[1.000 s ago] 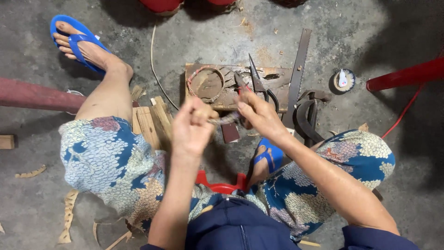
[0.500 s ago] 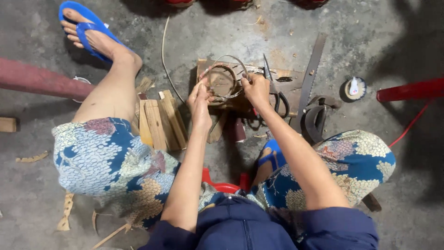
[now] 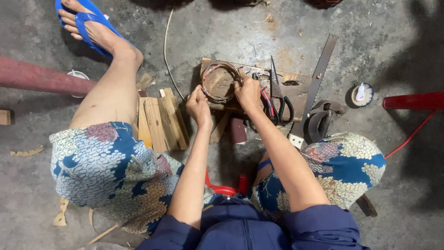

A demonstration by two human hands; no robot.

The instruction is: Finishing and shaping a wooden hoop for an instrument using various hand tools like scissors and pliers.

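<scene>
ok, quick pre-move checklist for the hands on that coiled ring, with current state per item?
1. Both hands on the ring: ok. Left hand grips the coiled ring at its lower left edge, right hand at its right edge.
2. Ring supported: ok. It sits over the wooden board on the floor.
3. Scissors clear of the fingers: not ok. They lie on the board right beside the right hand.
4. Saw clear: ok. It lies on the far side of the scissors, away from both hands.
5. Coil end secured: cannot tell, the fingers hide it.
6. Wood slats out of the way: ok, by the left knee.
</scene>
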